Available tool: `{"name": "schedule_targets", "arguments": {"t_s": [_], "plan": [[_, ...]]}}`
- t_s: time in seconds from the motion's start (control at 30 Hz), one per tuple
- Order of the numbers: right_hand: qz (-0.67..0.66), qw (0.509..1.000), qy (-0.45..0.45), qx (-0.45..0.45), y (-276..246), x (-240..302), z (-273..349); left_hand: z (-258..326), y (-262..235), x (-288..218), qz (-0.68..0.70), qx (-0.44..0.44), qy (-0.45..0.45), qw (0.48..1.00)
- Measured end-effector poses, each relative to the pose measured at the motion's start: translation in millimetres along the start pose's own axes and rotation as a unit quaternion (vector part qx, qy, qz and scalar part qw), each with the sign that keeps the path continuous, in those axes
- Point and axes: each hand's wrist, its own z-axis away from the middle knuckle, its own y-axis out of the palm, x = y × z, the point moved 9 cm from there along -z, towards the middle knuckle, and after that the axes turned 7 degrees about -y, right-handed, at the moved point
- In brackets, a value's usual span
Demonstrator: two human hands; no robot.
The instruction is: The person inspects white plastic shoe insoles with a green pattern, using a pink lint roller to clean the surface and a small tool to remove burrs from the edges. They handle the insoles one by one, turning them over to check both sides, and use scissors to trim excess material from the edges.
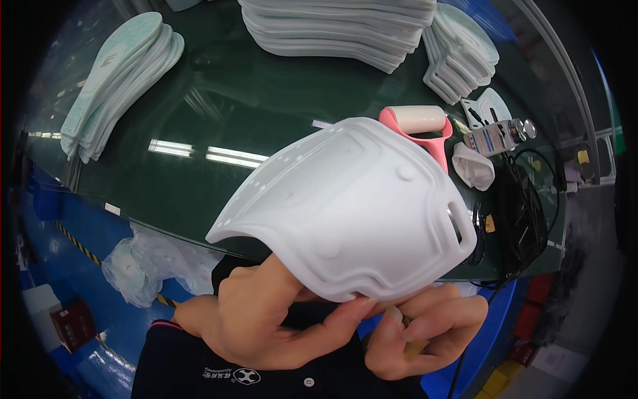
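Observation:
A white moulded panel (pixel 352 206) with raised ridges, a slot near its right end and rows of small dots along its left side is tilted up over the near edge of the table. My left hand (pixel 266 319) grips it from below, the thumb at its lower edge and the other fingers hidden behind it. Close beside that thumb, my right hand (pixel 425 332) is closed in a pinch at the panel's lower edge. Whatever lies between its fingertips is too small and hidden to name.
On the dark green table (pixel 199 120) lie stacks of similar panels: left (pixel 123 86), back middle (pixel 332 30) and right (pixel 462 50). A pink-handled roller (pixel 417 120), a labelled bottle (pixel 488 138), a crumpled white cloth-like piece (pixel 473 166) and a black bag (pixel 522 219) lie right.

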Motion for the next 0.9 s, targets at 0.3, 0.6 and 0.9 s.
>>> {"name": "schedule_targets", "arguments": {"t_s": [0.3,0.6,0.9], "plan": [[0.028,0.999,0.026,-0.001,-3.1,-0.8,1.0,0.7,2.5,-5.1,-0.067,0.013,0.032,0.997],[0.092,0.995,0.012,-0.028,-2.5,0.9,5.2,1.3,2.9,-8.6,-0.089,0.001,0.077,0.993],[0.105,0.994,-0.016,-0.029,-2.1,2.3,5.3,1.3,2.3,-6.1,-0.05,-0.01,0.057,0.997]]}}
